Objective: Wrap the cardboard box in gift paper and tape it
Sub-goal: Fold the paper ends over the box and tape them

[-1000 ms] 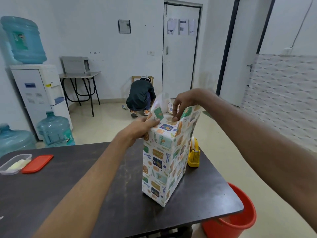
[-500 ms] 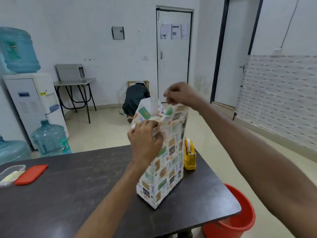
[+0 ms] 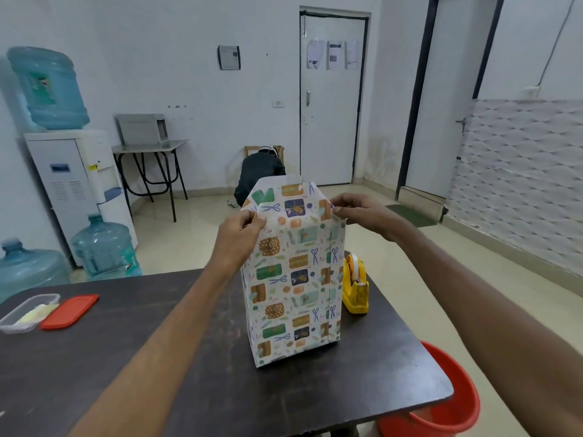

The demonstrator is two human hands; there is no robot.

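Far left on the dark worktop point(image 3: 157, 357) we see a clear tub point(image 3: 22, 313), its red lid point(image 3: 70, 311) lying just beside it. Now the left hand point(image 3: 235, 238): its grip pinches the gift paper point(image 3: 284, 197) at the top left corner. The cardboard box point(image 3: 293, 294) stands upright mid-worktop, covered in paper, one flap sticking up. The right hand point(image 3: 362, 214) grips the top right corner between its fingertips. A yellow tape dispenser point(image 3: 356, 287) sits just right of the box, and a red bucket point(image 3: 441, 408) is on the floor.

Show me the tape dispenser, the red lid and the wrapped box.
tape dispenser point(image 3: 350, 293), head view: yellow body.
red lid point(image 3: 70, 311), head view: centre of top.
wrapped box point(image 3: 291, 288), head view: front face.
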